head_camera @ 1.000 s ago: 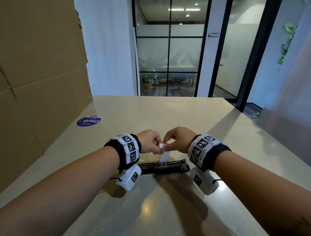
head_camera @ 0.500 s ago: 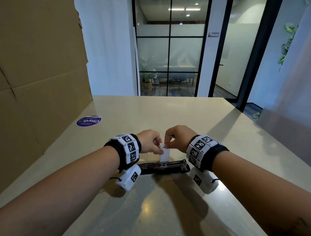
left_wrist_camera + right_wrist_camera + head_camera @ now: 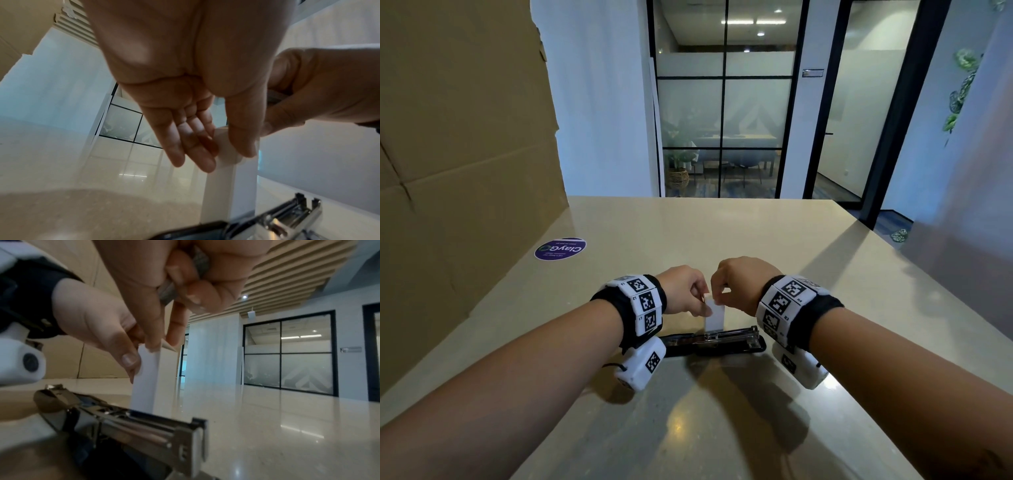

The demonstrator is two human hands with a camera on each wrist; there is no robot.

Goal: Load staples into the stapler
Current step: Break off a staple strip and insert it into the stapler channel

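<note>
A black stapler [image 3: 715,344] lies flat on the table with its lid swung back and its metal staple channel [image 3: 144,426] bare. A small white staple box [image 3: 715,317] stands upright just behind the channel. My left hand [image 3: 702,308] pinches the box's left side between thumb and fingers [image 3: 244,146]. My right hand [image 3: 717,298] has its thumb and index fingertip on the box's top end [image 3: 152,347]. Its other fingers curl round a grey strip of staples [image 3: 166,288], also seen in the left wrist view [image 3: 274,97].
A tall cardboard sheet [image 3: 458,164] stands along the table's left edge. A round purple sticker [image 3: 560,248] lies on the beige table [image 3: 722,240] beside it. The table's right edge [image 3: 914,298] drops off near a glass door.
The right hand's thumb and finger have come down onto the top of the box. The box sits slightly lower over the stapler. The left hand has barely moved.
</note>
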